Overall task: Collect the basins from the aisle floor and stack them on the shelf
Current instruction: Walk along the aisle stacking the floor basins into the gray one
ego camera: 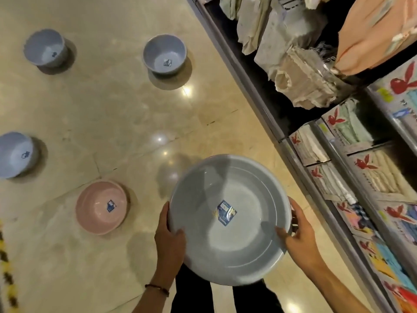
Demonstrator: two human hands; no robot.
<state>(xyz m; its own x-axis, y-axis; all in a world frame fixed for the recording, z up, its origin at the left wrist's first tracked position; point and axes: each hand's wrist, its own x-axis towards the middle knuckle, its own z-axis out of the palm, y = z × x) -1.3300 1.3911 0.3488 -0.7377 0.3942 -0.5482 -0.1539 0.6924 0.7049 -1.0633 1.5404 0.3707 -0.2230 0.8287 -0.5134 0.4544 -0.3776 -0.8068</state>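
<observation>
In the head view, a person is standing in a shop aisle and holding one large grey-blue basin (pixel 243 233) level in front of their body, above the floor (pixel 112 109) and just beside the shelf (pixel 238 71) that is running along the right. The left hand (pixel 169 236) is gripping the basin's left rim, with the thumb lying over the edge on the inside and the fingers going underneath, out of sight. The right hand (pixel 297 236) is gripping the opposite rim in the same way, its thumb pressing on the inner wall and its fingers curling round the outside. A blue sticker label (pixel 226 213) is sitting in the middle of the basin's bottom, and a dark bracelet (pixel 157 288) is circling the left wrist.

Four more basins are resting upright on the floor, well apart from one another: a pink basin (pixel 101 207) near the left hand, a blue basin at the left edge (pixel 15 154), a blue basin at the far left (pixel 45 47), and a blue basin nearer the shelf (pixel 164 55). Each is showing a small label inside.

The shelf is holding folded cloths (pixel 302 86) on its upper part and boxed towels (pixel 374 175) printed with a red rabbit mark lower down. A yellow-and-black strip (pixel 6 267) is showing at the lower left edge.
</observation>
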